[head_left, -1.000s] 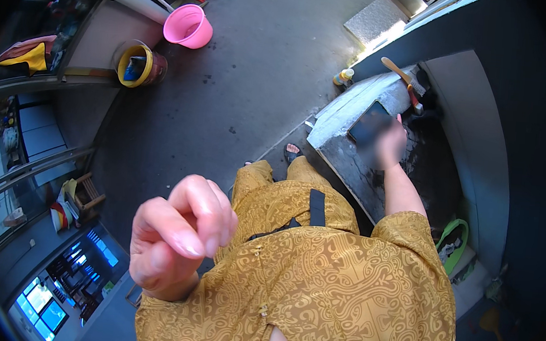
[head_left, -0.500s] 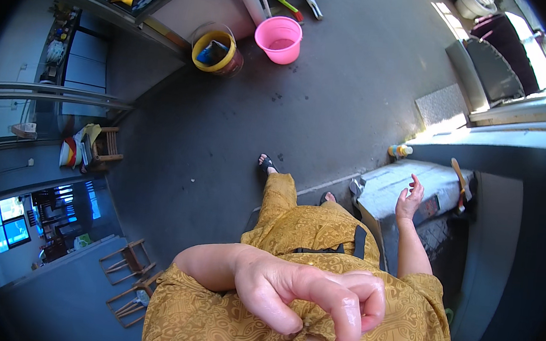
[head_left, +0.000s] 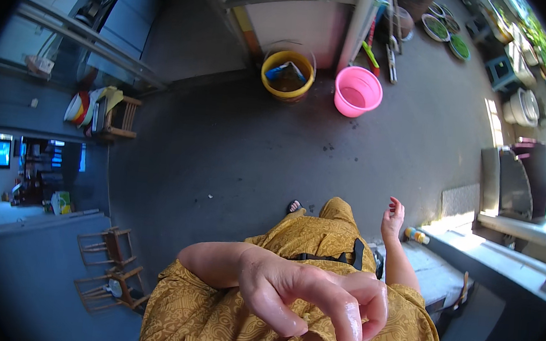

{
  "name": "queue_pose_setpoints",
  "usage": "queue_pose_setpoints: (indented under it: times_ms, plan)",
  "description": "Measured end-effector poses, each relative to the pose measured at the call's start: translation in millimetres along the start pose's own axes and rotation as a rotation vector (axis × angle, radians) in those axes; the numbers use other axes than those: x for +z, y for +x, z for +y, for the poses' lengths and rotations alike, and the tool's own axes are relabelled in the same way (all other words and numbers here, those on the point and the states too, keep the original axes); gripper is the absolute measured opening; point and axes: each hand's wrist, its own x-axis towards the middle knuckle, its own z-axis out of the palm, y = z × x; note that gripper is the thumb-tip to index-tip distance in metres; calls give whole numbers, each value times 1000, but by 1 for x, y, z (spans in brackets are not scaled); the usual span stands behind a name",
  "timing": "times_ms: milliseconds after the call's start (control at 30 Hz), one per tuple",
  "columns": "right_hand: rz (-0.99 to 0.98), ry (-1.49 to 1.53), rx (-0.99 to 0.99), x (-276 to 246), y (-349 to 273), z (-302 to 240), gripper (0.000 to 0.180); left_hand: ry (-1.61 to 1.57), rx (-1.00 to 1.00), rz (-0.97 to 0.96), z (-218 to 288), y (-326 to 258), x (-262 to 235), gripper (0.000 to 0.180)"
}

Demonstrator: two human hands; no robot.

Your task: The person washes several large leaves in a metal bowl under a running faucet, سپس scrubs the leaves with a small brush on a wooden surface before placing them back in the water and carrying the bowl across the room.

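Close up in front of my chest is my left hand (head_left: 314, 294). Its skin shines as if wet, and its fingers are bent, with thumb and forefinger apart and nothing seen between them. The fingertips hang down by the collar of my yellow-brown patterned clothing (head_left: 208, 314). My right hand (head_left: 393, 218) is out to the right, raised, its fingers loosely spread and holding nothing visible. Beyond it lies a small bottle with a yellow-orange body (head_left: 415, 235), beside a pale slab top (head_left: 430, 269).
On the dark floor ahead stand a yellow bucket (head_left: 286, 95) with something blue in it and a pink bucket (head_left: 356, 100). Wooden stools (head_left: 117, 248) are at the left, with another wooden stool (head_left: 122, 118) farther up. A ledge (head_left: 492, 258) runs along the right.
My body has turned and moved forward, so the buckets shift right in view and the slab sinks lower. Both hands keep nearly the same pose.
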Motion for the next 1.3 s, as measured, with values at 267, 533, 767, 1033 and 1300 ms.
queue_pose_setpoints:
  times_ms: [267, 533, 767, 1033, 1300]
  plan:
    - [-348, -68, -465, 120, 149, -215, 35, 179, 201, 158, 174, -21, -50, 30]
    - [-535, 26, -726, 305, 285, -377, 29, 437, 141, 204, 358, -32, -130, 40]
    - [-901, 223, -937, 481, 310, -611, 24, 789, 125, 535, 523, -88, -149, 21]
    - [-993, 6, -1382, 647, 329, -803, 20, 855, 170, 342, 738, -139, -200, 48]
    - [-943, -149, -1125, 750, 393, -917, 19, 773, -22, 126, 954, -150, -268, 26]
